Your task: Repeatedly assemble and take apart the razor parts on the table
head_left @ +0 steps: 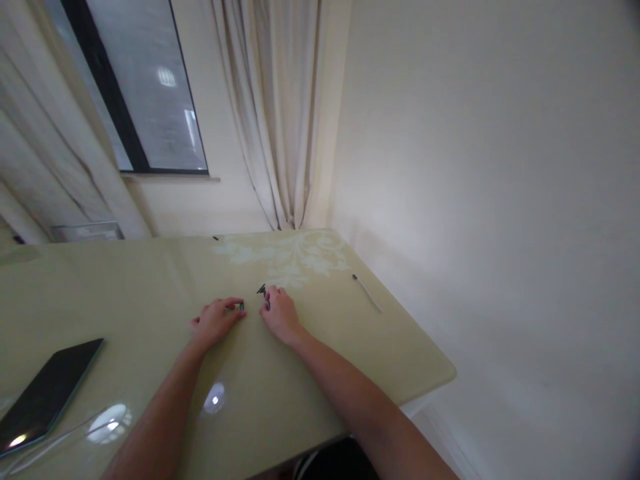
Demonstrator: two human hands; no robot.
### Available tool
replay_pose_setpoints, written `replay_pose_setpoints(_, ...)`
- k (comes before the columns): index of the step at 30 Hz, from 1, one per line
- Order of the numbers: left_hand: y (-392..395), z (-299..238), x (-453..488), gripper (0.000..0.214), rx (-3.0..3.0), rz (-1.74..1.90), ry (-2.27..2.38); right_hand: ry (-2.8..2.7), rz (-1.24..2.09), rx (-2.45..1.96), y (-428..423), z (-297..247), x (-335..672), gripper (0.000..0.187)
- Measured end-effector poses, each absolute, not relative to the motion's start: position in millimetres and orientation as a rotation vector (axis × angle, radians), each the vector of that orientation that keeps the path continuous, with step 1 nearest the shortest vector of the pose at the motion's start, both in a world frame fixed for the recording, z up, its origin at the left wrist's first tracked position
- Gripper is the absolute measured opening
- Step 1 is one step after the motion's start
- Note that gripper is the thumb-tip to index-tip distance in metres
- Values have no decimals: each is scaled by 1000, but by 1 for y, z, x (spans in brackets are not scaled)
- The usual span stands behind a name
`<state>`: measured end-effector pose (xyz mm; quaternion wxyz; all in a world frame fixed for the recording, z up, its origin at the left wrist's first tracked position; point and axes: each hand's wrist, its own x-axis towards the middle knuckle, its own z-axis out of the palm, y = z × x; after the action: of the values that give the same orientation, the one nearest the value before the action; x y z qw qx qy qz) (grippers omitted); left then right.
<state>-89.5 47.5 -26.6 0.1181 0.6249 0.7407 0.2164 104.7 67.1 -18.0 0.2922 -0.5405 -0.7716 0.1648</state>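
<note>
2 bare hands are held near each other over the pale, glossy worktop, just apart, with a narrow gap left between them. By the left hand a small dark piece is pinched upright between thumb and fingers, the fingertips being brought together around it. The right hand is curled, its fingers closed on a small black part, which is seen poking out past the fingertips on the far side; what exactly either item is cannot be told at this size. Both items are located near the middle of the worktop, just short of a white floral pattern.

To the right, a thin white stick with a dark tip is laid at a slant near the side edge. At the far edge, 1 tiny black object is seen. On the left, a dark-screened tablet is laid flat, and a pale cable is stretched beside it. Lamp light is reflected in the surface at several spots. Behind the worktop, a dark-framed window is flanked by 2 cream curtains — the right one gathered near the corner — and the right side is filled by a plain wall.
</note>
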Motion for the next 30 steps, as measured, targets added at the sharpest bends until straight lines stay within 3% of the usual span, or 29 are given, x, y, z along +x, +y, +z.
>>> replay_pose_setpoints(8,49,-26,-92,40,1806,584,2164,-2008,471,-1396,66,-27,114,15)
replay_pose_setpoints(15,50,-26,-94,44,1800,585,2132,-1761,78,-1625,92,-9,274,15)
replay_pose_setpoints(20,52,-28,-90,38,1798,600,2112,-1670,24,-1759,88,-14,350,18)
replay_pose_setpoints(25,49,-26,-89,38,1784,619,2100,-1799,129,-1742,87,-18,330,25)
replay_pose_setpoints(30,46,-25,-88,38,1788,637,2118,-1964,222,-1544,84,-14,237,19)
